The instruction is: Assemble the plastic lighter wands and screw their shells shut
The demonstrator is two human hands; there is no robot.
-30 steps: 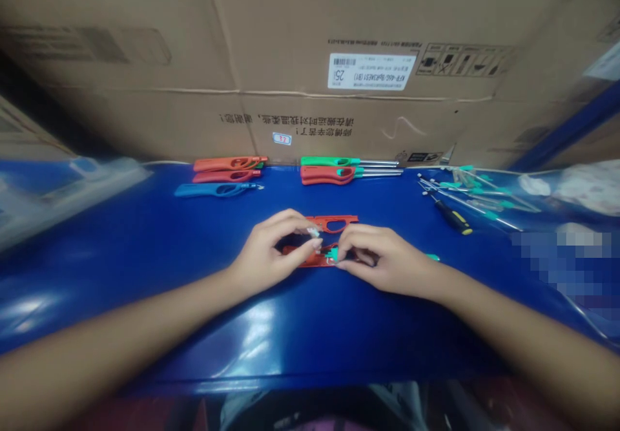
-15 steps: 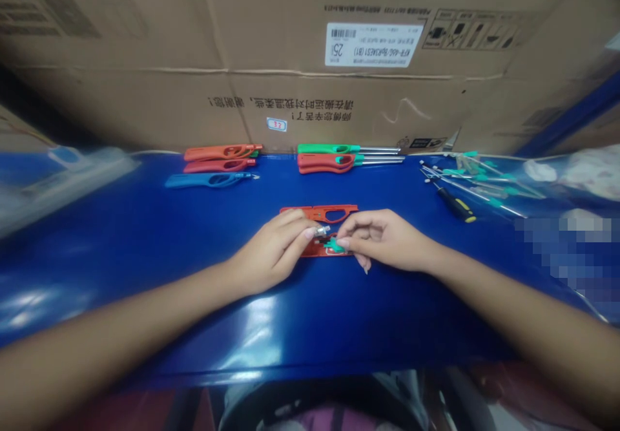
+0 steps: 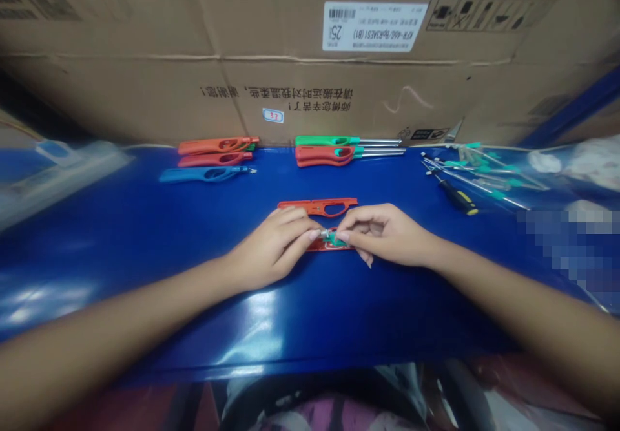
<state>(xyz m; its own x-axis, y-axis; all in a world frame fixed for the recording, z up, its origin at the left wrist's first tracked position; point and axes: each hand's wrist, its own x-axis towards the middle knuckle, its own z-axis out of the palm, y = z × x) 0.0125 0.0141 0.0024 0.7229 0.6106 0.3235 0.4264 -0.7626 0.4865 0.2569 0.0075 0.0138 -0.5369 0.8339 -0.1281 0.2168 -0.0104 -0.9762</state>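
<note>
Basically, a big printed carton (image 3: 271, 37) stands behind the red half-shell (image 3: 317, 245), and the glossy blue tabletop (image 3: 290, 327) lies under it. The main risk is probably sliding: the red half-shell could skid on that shiny surface if either hand presses sideways. The orange half-shell (image 3: 314, 207), just behind the red half-shell, could get bumped by the left knuckles, which overlap its edge in view; can't tell if they touch. Inside the red half-shell, the green plastic piece (image 3: 338, 240) could tip or lift out if the right pinch shifts. A thin white strand (image 3: 328, 246) beside it might get trapped if something is pressed down over it. Smallest item, likeliest drop: the silver valve-like piece (image 3: 324, 232) over the red half-shell, since only fingertips grip it.

Pose: both forearms angle inward from the near side, meeting over the red half-shell. Left hand (image 3: 278, 247) sits over its left end, palm down, back of hand up, index and thumb narrowed on the silver valve-like piece. Right hand (image 3: 387, 237) comes in from its right, wrist a bit bent, index and thumb nearly together, seemingly pinching the green plastic piece; exact contact is hidden. Its other fingers curl loosely underneath.
</note>
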